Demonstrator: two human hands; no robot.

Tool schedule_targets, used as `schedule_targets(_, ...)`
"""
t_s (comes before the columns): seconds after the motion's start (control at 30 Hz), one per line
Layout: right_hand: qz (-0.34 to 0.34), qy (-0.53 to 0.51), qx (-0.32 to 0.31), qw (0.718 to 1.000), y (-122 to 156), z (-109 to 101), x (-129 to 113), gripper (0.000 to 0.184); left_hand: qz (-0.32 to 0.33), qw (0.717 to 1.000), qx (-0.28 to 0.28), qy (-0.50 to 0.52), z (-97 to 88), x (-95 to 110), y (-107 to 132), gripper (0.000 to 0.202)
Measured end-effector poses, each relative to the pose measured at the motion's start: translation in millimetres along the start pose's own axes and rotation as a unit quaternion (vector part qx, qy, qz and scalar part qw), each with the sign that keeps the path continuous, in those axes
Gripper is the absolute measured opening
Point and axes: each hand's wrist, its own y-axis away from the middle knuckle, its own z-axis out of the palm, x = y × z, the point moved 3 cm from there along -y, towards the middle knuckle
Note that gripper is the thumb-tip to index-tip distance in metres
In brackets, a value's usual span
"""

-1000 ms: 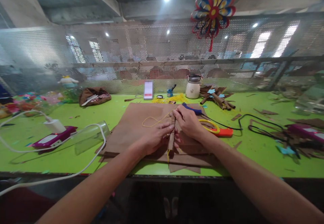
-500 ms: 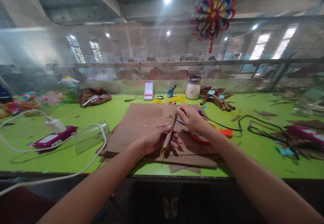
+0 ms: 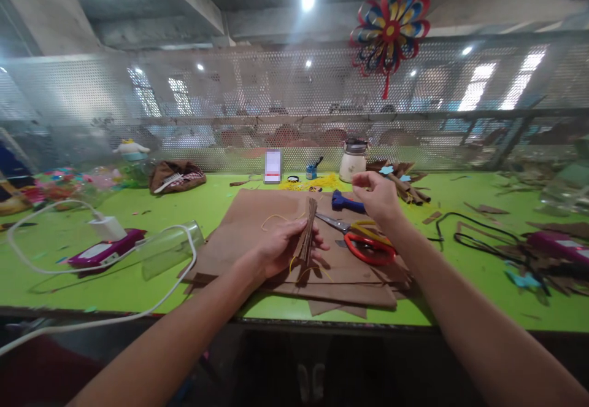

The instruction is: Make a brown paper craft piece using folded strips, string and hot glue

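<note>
The left hand (image 3: 281, 248) is clamped on a bundle (image 3: 310, 233) of folded brown paper strips, thumb on the near face and fingers on the far one. The bundle stands nearly upright, leaning a little to the right, with its foot on the paper sheets (image 3: 251, 213) in the middle of the bench (image 3: 460, 259). A yellow string (image 3: 277, 217) loops loosely over the sheets just left of the bundle's top, and more of it curls around and below the foot.

The right hand (image 3: 376, 194) is raised above the bench, well apart from the bundle, with thumb and fingertips pinched together. The string is too thin to show whether an end lies in that pinch. Below it lie scissors (image 3: 364, 244) with red and yellow handles, their blades pointing toward the bundle, and a blue glue gun (image 3: 345, 202) just behind them.

The step in hand looks like binding: the strips are gathered and held while the string is drawn out to the side. Tightening it would call for a firm left-hand pinch, so the strips do not fan out, and a pull in line with the wrap. Cutting the string would mean reaching for the scissors.
</note>
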Motion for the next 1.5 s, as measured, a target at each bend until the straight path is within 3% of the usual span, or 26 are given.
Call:
schedule_targets(0.07, -0.008, 0.023, 0.015, 1.0, 1.8, -3.2, -4.8, 0.015, 0.007, 1.0, 0.009, 0.001, -0.4, 1.2, 0.1, 0.026)
schedule_targets(0.17, -0.014, 0.03, -0.021, 0.999, 11.3, 2.9, -14.3, 0.031, 0.017, 1.0, 0.02, -0.009, -2.1, 2.2, -0.3, 0.028)
schedule_targets(0.23, -0.046, 0.019, -0.066, 0.997, 22.4, 13.3, -23.3, 0.03, 0.022, 0.999, 0.022, -0.017, -3.9, 2.5, -0.8, 0.029)
schedule_targets(0.33, -0.103, -0.017, -0.162, 0.981, 42.9, 32.2, -37.7, 0.01, 0.032, 0.999, 0.026, -0.025, -5.5, 3.8, -1.7, 0.03)
schedule_targets(0.47, -0.127, -0.016, -0.264, 0.956, 64.5, 47.4, -48.9, 0.016, 0.046, 0.997, 0.055, -0.04, -3.2, 6.0, -1.5, 0.034)
schedule_targets(0.77, -0.075, -0.02, -0.218, 0.973, 67.5, 50.4, -44.6, 0.01, 0.058, 0.995, 0.074, -0.039, -6.8, 3.5, -3.2, 0.027)
schedule_targets(0.97, -0.043, -0.05, -0.251, 0.966, 72.9, 55.2, -44.3, 0.005, 0.011, 0.997, 0.073, -0.001, -9.3, 1.6, -4.9, 0.032)
schedule_targets(1.13, -0.057, -0.06, -0.254, 0.964, 77.7, 59.3, -41.9, 0.009, 0.0, 0.999, 0.049, -0.008, -12.9, -1.2, -6.6, 0.038)
schedule_targets(1.33, -0.07, -0.035, -0.247, 0.966, 80.6, 58.6, -45.2, 0.003, 0.065, 0.993, 0.087, -0.039, -12.3, -2.9, -7.2, 0.028)
schedule_targets(1.5, -0.12, 0.042, -0.246, 0.961, 84.6, 58.5, -49.9, 0.014, 0.185, 0.964, 0.16, -0.1, -11.2, 3.4, -4.4, 0.026)
